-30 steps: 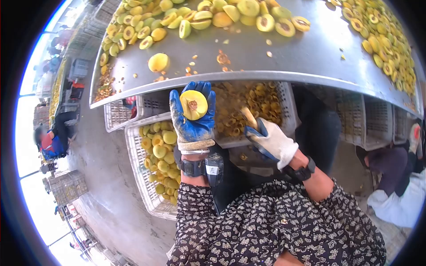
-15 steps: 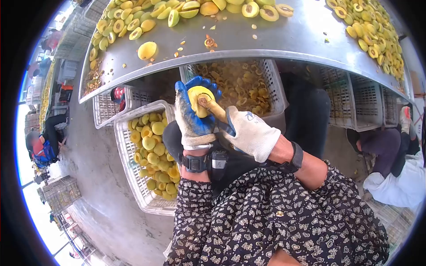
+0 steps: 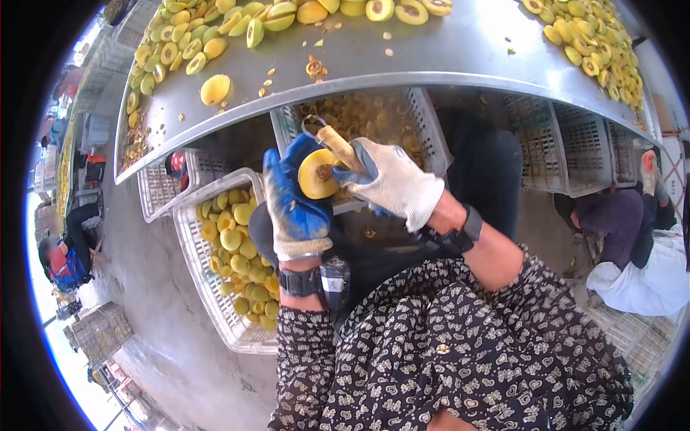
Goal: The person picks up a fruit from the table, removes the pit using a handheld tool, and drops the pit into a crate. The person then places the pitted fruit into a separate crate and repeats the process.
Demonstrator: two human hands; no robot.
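Note:
My left hand [image 3: 296, 215], in a blue-palmed work glove, cups a yellow peach half [image 3: 310, 176] with its cut face turned toward my right hand. A brown pit area shows in the middle of the flesh. In a white and blue glove, my right hand [image 3: 399, 183] grips a wooden-handled pitting tool [image 3: 338, 146]. Its curved metal loop [image 3: 313, 125] points up and away from the fruit, while my right fingertips are right at the cut face. Below the table edge, a crate [image 3: 433, 133] of fruit pieces sits just beyond both hands.
A metal table [image 3: 287, 68] carries heaps of peach halves [image 3: 215, 29] and scraps. A white crate [image 3: 188, 241] of hollowed halves stands left of my knee. More crates [image 3: 528, 154] are under the table's right side. People sit at far left [image 3: 68, 258] and right [image 3: 622, 230].
My right hand has raised the tool, so its metal loop now shows clear of the fruit. The peach half's cut face has turned more into view. The whole view has shifted slightly.

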